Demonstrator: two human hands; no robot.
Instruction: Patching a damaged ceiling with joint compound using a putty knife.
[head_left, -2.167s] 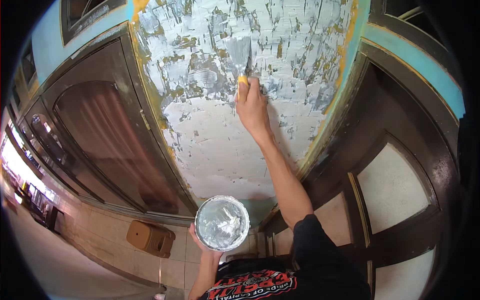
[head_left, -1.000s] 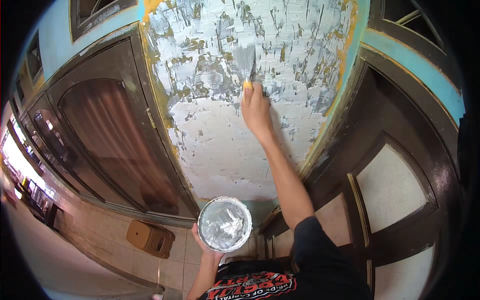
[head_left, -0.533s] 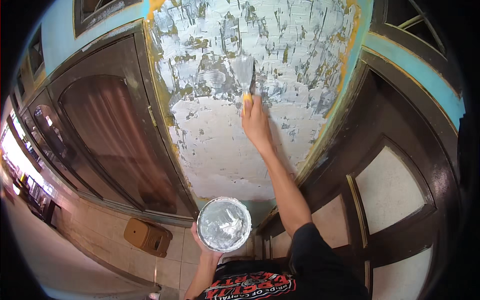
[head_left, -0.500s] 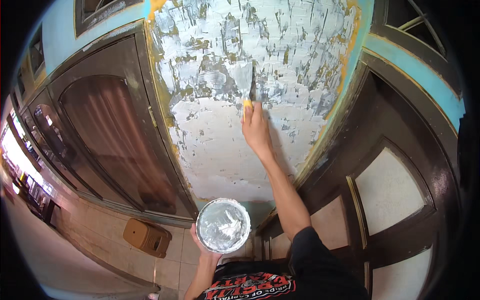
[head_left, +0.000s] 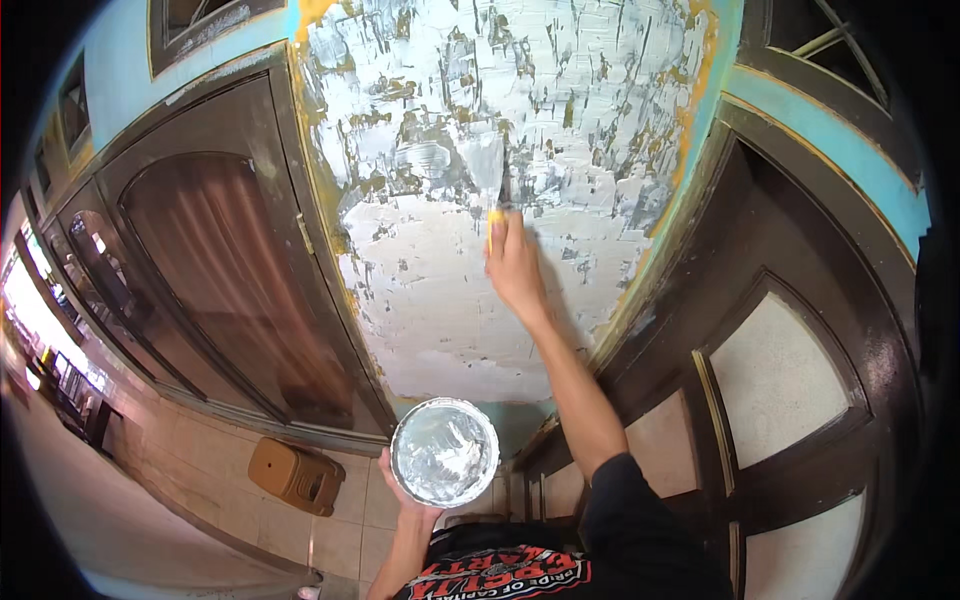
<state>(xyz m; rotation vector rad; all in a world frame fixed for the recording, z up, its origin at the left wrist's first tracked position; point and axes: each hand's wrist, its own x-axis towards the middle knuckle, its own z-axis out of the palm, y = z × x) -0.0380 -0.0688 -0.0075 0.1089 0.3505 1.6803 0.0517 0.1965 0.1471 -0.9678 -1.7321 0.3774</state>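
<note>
My right hand point(head_left: 514, 262) grips the yellow handle of a putty knife point(head_left: 484, 165), whose wide blade lies against the wall point(head_left: 430, 260). White putty coats that wall, patchy over grey and ochre in its upper part and smoother lower down. At the bottom centre my left hand point(head_left: 405, 498) holds up a round tub point(head_left: 425, 462) from its left side and below; most of those fingers are hidden by it. Putty smears the inside of the tub, with a thicker white lump right of its middle.
A brown door with a curtained glass pane point(head_left: 210, 240) stands to the left. To the right is a dark panelled door point(head_left: 800, 380) with pale panels. A brown plastic stool point(head_left: 295, 475) sits on the tiled floor point(head_left: 335, 540) at lower left.
My right hand has drawn the putty knife slightly down the wall. The tub in my left hand has hardly moved.
</note>
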